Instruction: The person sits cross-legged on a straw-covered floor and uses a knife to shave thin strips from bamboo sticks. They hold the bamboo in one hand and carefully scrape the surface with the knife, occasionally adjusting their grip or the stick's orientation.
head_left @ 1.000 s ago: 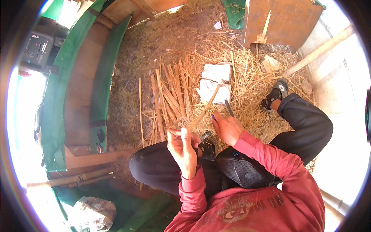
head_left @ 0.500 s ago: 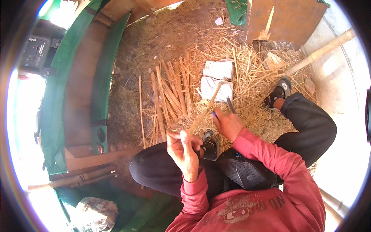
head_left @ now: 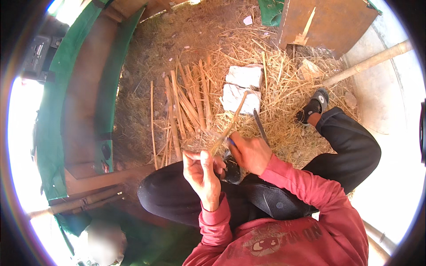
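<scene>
1. Sitting on straw-covered ground, the person works over the lap with both hands; one leg in dark trousers stretches to the right, ending in a black shoe.
2. Left hand: closed, fingers curled around the near end of a thin bamboo strip. The strip runs up and to the right from this hand, its far end lying over the white blocks.
3. Right hand: closed in a fist around the handle of a knife. The dark blade points up and away from the hand, just right of the strip. Whether the blade touches the strip cannot be told.
4. The two hands are close together, the strip passing between them.
5. Split bamboo sticks lie in a loose pile on the straw, beyond the left hand, mostly lengthwise away from the person.
6. Two white blocks rest side by side on the straw, to the right of the pile.
7. A rusty brown metal sheet stands at the upper right, with a thick bamboo pole lying beside it.
8. A green curved panel borders the left side of the work area.
</scene>
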{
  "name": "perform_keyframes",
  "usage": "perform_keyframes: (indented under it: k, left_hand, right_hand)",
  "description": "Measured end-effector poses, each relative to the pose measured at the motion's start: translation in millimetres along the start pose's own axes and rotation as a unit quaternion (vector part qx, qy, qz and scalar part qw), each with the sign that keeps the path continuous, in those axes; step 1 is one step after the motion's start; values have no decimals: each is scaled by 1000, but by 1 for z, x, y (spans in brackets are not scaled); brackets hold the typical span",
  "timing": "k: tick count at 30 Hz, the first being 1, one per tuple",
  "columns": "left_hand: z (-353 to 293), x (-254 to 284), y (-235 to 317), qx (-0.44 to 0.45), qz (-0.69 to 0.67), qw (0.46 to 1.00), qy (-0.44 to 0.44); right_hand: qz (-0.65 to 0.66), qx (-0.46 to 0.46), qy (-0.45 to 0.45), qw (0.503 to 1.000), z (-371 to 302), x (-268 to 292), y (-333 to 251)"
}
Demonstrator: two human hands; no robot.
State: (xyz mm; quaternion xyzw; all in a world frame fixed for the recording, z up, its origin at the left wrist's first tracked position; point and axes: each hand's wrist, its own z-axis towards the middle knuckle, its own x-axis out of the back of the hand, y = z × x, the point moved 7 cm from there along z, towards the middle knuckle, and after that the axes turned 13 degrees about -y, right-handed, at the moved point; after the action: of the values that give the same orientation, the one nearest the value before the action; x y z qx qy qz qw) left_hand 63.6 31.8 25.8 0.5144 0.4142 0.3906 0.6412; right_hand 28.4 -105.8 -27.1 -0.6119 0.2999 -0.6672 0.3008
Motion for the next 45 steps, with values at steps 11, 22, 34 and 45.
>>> perform_keyframes:
  k: [11, 22, 34, 45]
  left_hand:
    - [1, -7, -2, -3, -42, 999, -33]
    - [-4, -10, -1, 23, -19, 998, -62]
    - [-3, -4, 3, -7, -7, 998, -56]
    - [-6, -4, 8, -8, 93, 994, -63]
  right_hand:
    - [-148, -75, 27, 986, 7, -20, 74]
    - [-111, -143, -26, 983, 7, -14, 85]
    - [45, 40, -5, 998, -18, 25, -40]
    - [-2, -59, -57, 997, -11, 15, -10]
